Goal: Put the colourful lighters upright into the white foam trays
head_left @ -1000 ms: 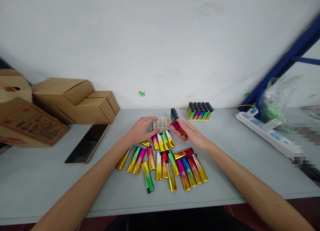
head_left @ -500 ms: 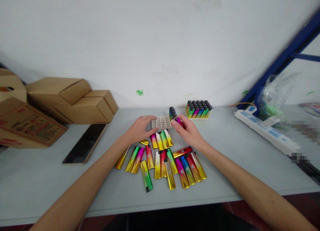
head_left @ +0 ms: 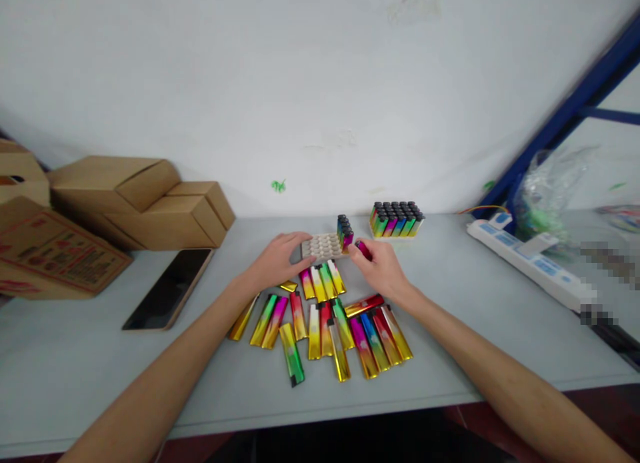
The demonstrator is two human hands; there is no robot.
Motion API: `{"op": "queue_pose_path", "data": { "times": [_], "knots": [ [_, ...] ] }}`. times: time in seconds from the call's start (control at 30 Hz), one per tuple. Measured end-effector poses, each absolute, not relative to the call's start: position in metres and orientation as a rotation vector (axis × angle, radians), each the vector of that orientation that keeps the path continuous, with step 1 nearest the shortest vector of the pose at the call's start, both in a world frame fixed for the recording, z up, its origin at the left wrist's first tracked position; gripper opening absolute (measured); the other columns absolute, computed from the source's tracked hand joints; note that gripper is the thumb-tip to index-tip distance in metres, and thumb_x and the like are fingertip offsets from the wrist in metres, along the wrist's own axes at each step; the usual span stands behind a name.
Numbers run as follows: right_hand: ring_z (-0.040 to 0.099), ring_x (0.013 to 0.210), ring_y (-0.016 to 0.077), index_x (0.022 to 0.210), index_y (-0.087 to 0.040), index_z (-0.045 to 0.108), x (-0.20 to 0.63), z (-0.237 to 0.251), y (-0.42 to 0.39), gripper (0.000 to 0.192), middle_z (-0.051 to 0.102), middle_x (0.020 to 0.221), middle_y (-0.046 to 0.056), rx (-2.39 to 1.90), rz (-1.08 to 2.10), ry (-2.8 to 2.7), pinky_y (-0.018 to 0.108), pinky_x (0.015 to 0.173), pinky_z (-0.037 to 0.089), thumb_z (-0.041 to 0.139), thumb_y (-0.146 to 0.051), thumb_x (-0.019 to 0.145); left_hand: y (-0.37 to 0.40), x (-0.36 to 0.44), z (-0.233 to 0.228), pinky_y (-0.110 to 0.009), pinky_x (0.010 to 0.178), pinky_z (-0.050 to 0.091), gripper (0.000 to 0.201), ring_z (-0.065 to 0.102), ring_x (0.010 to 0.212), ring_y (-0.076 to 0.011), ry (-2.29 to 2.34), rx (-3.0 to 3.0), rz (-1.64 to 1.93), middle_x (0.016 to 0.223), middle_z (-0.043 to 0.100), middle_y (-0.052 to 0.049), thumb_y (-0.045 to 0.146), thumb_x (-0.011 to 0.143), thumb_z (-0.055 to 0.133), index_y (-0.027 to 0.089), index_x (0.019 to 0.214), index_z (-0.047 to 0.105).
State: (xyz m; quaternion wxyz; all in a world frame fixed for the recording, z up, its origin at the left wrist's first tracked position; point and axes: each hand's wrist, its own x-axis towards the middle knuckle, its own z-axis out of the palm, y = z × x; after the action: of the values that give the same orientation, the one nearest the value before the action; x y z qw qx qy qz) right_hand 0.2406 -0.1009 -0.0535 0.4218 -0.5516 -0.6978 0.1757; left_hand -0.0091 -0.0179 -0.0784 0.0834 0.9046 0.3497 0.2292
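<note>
My left hand (head_left: pixel 277 259) rests on the left edge of a beige holed tray (head_left: pixel 323 245) and holds it on the grey table (head_left: pixel 90 356). My right hand (head_left: pixel 380 266) grips a magenta lighter (head_left: pixel 363 249) just right of the tray. A short row of lighters (head_left: pixel 345 231) stands upright in the tray's right side. In front of my hands lie several colourful metallic lighters (head_left: pixel 325 319), flat on the table.
A full tray of lighters (head_left: pixel 397 219) stands by the wall behind. Cardboard boxes (head_left: pixel 145 203) and a dark phone-like slab (head_left: pixel 170 288) sit at the left. A white power strip (head_left: pixel 525 263) and a plastic bag (head_left: pixel 560 196) lie at the right.
My right hand has turned and carried the magenta lighter a little up toward the tray's right side. The left hand stays on the tray.
</note>
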Motion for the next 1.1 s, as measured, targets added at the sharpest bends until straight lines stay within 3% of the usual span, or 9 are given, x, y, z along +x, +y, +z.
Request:
{"op": "queue_pose_path", "data": {
  "times": [0.4,0.5,0.63,0.7,0.77,0.87,1.1],
  "knots": [
    [0.034,0.057,0.0109,0.065,-0.021,0.042,0.242,-0.055,-0.101,0.046,0.037,0.060,-0.006,-1.356,0.459,-1.764,0.028,0.055,0.023,0.051,-0.053,0.097,-0.017,-0.010,-0.079,-0.047,0.112,0.044,0.051,0.063,0.125,-0.0299,1.052,2.707,0.674,0.136,0.067,-0.015,0.052,0.098,0.055,0.015,0.133,0.059],
    [0.043,0.060,0.0130,0.087,-0.021,0.052,0.242,-0.055,-0.102,0.038,0.047,0.065,-0.006,-1.328,0.530,-1.742,0.027,0.058,0.031,0.054,-0.057,0.098,-0.020,-0.010,-0.075,-0.047,0.114,0.043,0.055,0.061,0.128,-0.0299,1.068,2.740,0.624,0.140,0.064,-0.015,0.054,0.100,0.052,0.016,0.139,0.056],
    [0.056,0.074,0.0162,0.114,-0.022,0.050,0.242,-0.060,-0.101,0.029,0.061,0.087,0.001,-1.156,0.742,-1.727,0.031,0.070,0.046,0.040,-0.047,0.107,-0.029,-0.008,-0.060,-0.051,0.119,0.037,0.064,0.050,0.140,-0.0327,1.138,2.833,0.724,0.155,0.050,-0.018,0.055,0.100,0.053,0.017,0.151,0.046],
    [0.059,0.079,0.0169,0.118,-0.022,0.052,0.241,-0.063,-0.099,0.027,0.062,0.097,0.004,-1.054,0.790,-1.730,0.033,0.075,0.051,0.042,-0.045,0.106,-0.035,-0.004,-0.051,-0.049,0.116,0.041,0.053,0.055,0.134,-0.0313,1.122,2.811,0.874,0.145,0.059,-0.017,0.051,0.100,0.055,0.017,0.141,0.056],
    [0.061,0.081,0.0170,0.123,-0.024,0.054,0.239,-0.065,-0.097,0.029,0.059,0.104,0.005,-0.956,0.839,-1.689,0.035,0.077,0.055,0.049,-0.044,0.104,-0.042,0.003,-0.046,-0.043,0.105,0.050,0.036,0.066,0.114,-0.0268,1.053,2.708,0.999,0.121,0.072,-0.013,0.046,0.101,0.056,0.018,0.120,0.068],
    [0.066,0.084,0.0169,0.125,-0.027,0.055,0.234,-0.066,-0.096,0.032,0.059,0.108,0.005,-0.834,1.000,-1.569,0.037,0.081,0.060,0.059,-0.045,0.099,-0.053,0.017,-0.044,-0.034,0.083,0.057,0.027,0.070,0.083,-0.0193,0.960,2.397,1.092,0.093,0.076,-0.006,0.044,0.096,0.065,0.019,0.101,0.074],
    [0.070,0.086,0.0161,0.090,-0.025,0.048,0.227,-0.064,-0.101,0.038,0.063,0.099,0.000,-0.854,1.024,-1.421,0.037,0.082,0.063,0.080,-0.045,0.083,-0.070,0.040,-0.049,-0.030,0.074,0.059,0.027,0.071,0.079,-0.0183,0.781,1.689,1.069,0.086,0.076,-0.004,0.043,0.087,0.076,0.017,0.094,0.075]
  ]
}}
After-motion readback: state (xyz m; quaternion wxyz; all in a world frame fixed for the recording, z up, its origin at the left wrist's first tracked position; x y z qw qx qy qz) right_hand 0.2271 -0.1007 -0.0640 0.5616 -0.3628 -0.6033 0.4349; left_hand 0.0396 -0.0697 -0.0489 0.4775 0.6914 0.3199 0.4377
